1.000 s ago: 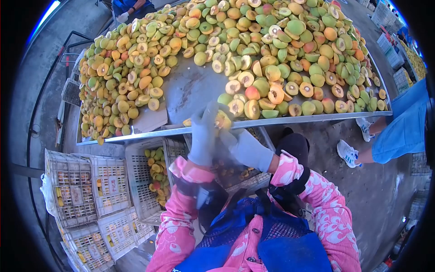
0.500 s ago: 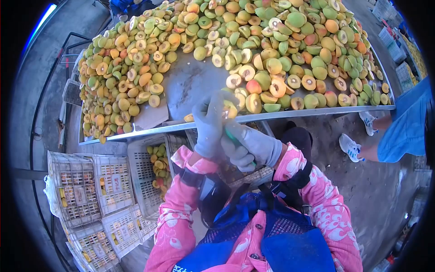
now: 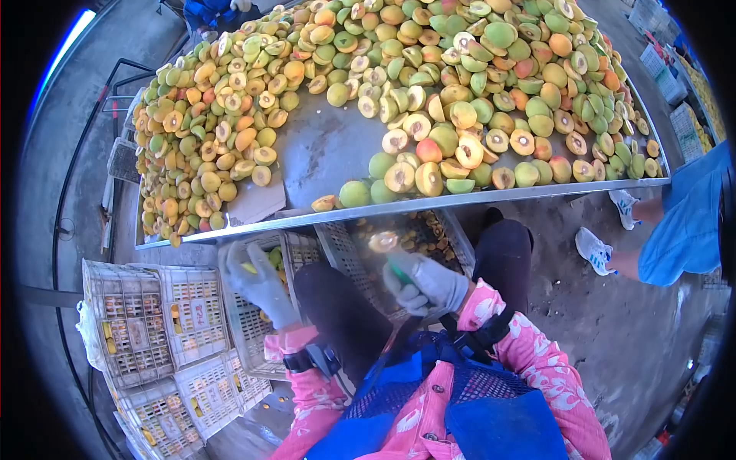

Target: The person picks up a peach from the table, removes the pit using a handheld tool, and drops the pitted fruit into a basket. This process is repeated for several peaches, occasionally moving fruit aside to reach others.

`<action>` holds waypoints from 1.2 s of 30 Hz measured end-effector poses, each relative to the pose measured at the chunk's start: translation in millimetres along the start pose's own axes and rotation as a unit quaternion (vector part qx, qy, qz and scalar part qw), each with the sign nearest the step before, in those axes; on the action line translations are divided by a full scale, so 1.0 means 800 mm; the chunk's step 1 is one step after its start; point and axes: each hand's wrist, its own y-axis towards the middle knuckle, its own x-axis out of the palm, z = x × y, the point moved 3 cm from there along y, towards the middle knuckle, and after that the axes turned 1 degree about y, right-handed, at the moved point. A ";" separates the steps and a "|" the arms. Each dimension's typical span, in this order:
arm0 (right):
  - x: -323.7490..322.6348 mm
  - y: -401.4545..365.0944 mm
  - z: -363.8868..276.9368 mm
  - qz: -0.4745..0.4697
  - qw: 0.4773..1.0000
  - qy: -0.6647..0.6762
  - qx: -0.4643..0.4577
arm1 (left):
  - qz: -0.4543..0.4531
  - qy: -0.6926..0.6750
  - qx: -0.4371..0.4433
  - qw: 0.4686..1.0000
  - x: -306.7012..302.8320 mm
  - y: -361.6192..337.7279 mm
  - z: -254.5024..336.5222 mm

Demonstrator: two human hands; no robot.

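Note:
My left hand (image 3: 261,284), in a grey glove, is over a white crate (image 3: 244,322) that holds fruit. Its fingers are apart, with a yellow-green piece of fruit (image 3: 249,267) at them; whether it is gripped is unclear. My right hand (image 3: 429,284), also gloved, is closed around a green-handled tool (image 3: 398,270). A blurred fruit half (image 3: 383,242) shows just beyond the tool, above a crate (image 3: 346,264) with small dark and orange pieces inside. Halved and whole fruits (image 3: 460,115) are heaped on the metal table (image 3: 318,149).
Stacked crates (image 3: 130,330) stand at the lower left. A cardboard piece (image 3: 257,201) lies near the table's front edge. At the right stands a person in blue (image 3: 682,222); another person's blue clothing (image 3: 211,11) shows at the top left.
My left hand has parted from my right and moved left and down over the crate. My right hand has shifted slightly right and down. Green fruits now show at the table's front edge.

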 end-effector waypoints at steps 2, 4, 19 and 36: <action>0.009 0.014 0.019 -0.060 0.997 0.021 0.047 | -0.097 -0.381 -0.168 0.904 0.010 -0.021 0.076; 0.022 0.020 0.034 -0.071 0.993 0.064 0.073 | -0.356 -0.454 -0.113 0.809 0.058 -0.084 0.096; -0.080 0.006 -0.035 0.292 0.938 -0.120 -0.144 | -0.401 -0.246 0.057 0.881 0.341 -0.023 0.236; 0.026 0.003 -0.102 0.320 0.576 -0.605 -0.447 | -0.194 -0.514 -0.044 0.834 0.064 0.015 0.216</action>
